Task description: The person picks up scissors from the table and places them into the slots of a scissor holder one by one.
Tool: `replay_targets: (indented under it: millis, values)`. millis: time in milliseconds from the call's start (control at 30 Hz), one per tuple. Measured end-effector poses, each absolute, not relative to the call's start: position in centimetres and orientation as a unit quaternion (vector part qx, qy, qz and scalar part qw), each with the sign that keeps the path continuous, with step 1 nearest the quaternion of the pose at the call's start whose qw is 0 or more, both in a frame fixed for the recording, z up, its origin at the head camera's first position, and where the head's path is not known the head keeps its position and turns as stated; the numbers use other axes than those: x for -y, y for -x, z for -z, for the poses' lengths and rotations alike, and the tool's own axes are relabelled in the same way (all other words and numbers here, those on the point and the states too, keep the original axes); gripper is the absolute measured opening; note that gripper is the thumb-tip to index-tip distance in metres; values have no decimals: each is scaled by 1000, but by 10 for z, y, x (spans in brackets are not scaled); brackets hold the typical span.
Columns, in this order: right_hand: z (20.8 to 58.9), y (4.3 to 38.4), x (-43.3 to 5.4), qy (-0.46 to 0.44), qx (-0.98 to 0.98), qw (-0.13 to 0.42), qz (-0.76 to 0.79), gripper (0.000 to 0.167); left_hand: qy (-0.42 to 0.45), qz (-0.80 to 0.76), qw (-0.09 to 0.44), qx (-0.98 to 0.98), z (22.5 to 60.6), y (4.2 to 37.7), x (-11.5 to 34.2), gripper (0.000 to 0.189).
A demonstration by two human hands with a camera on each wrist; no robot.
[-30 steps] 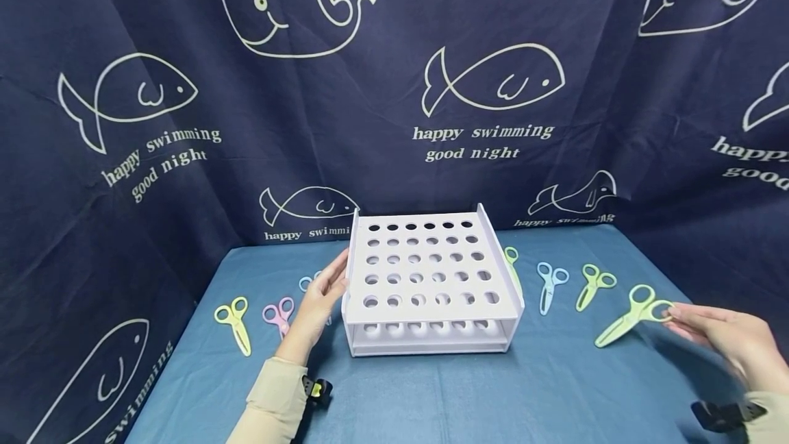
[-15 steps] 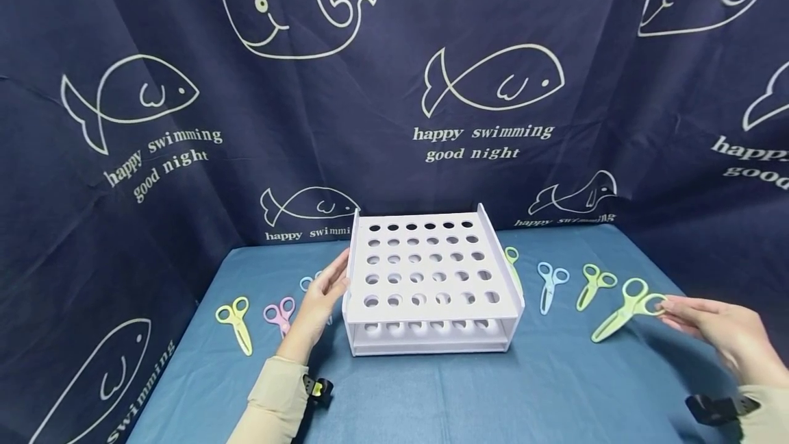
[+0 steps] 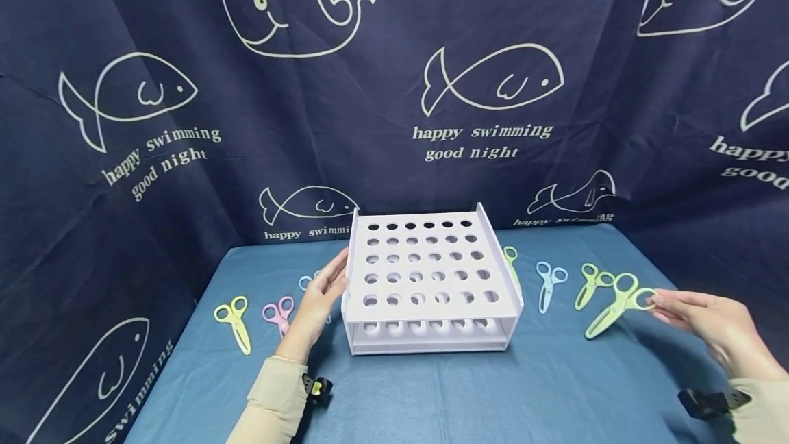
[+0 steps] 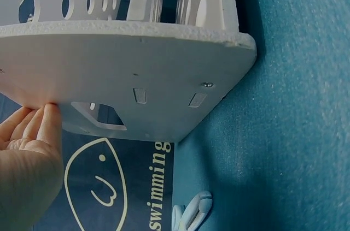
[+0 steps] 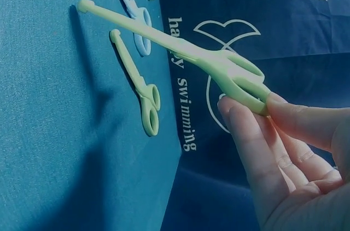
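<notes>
RIGHT HAND HOLDING GREEN SCISSORS (image 3: 605,318); LEFT HAND AT WHITE RACK (image 3: 431,312)

Right hand (image 3: 715,324): The thumb and fingers pinch one handle loop of the green scissors. The scissors are tilted, handles raised and blades sloping down toward the tablecloth (image 3: 431,396). A shadow lies on the cloth below. Whether the blade tip touches the cloth cannot be determined.

Left hand (image 3: 320,297): The fingers are extended, with the fingertips against the rack's left side panel. The hand is not closed around the panel.

Rack: It stands upright at the middle of the table, its perforated top panel facing up and a second perforated panel visible below.

Right of the rack: A second green pair (image 3: 585,297) lies just beyond the held scissors. A blue pair (image 3: 546,297) lies between that pair and the rack. A third green pair (image 3: 514,269) is partly hidden by the rack's right side.

Left of the rack: A yellow pair (image 3: 239,331) lies farthest out. A pink pair (image 3: 280,319) comes next, partly covered by the left arm. Another blue pair (image 4: 203,203) lies near the rack, partly behind the left hand.

Background: A navy curtain (image 3: 382,163) printed with fish and lettering surrounds the table.
</notes>
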State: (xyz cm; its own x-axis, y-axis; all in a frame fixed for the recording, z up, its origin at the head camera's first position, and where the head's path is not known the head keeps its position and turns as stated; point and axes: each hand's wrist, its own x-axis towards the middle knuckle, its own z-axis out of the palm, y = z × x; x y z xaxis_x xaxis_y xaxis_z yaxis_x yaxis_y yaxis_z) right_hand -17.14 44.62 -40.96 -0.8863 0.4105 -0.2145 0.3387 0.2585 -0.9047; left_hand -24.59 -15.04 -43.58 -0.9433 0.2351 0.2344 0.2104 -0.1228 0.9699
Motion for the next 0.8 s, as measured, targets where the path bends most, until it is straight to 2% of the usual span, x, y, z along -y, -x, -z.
replay_targets:
  millis: [267, 433, 500, 600, 700, 800]
  values:
    - [405, 173, -443, 217, 815, 47, -535, 13, -178, -732, 5, -657, 436, 246, 150, 54]
    - [401, 174, -441, 197, 827, 55, -523, 27, -177, -731, 4, -659, 435, 246, 151, 54]
    - [399, 174, -440, 194, 825, 56, -528, 22, -176, -730, 4, -660, 435, 247, 151, 54]
    - [396, 175, -438, 187, 814, 57, -547, 5, -174, -729, 5, -662, 435, 247, 151, 54]
    - [392, 175, -436, 167, 802, 55, -571, 24, -175, -731, 5, -660, 435, 247, 151, 54]
    - [388, 176, -434, 144, 784, 50, -602, 28, -177, -733, 5, -657, 436, 246, 150, 55]
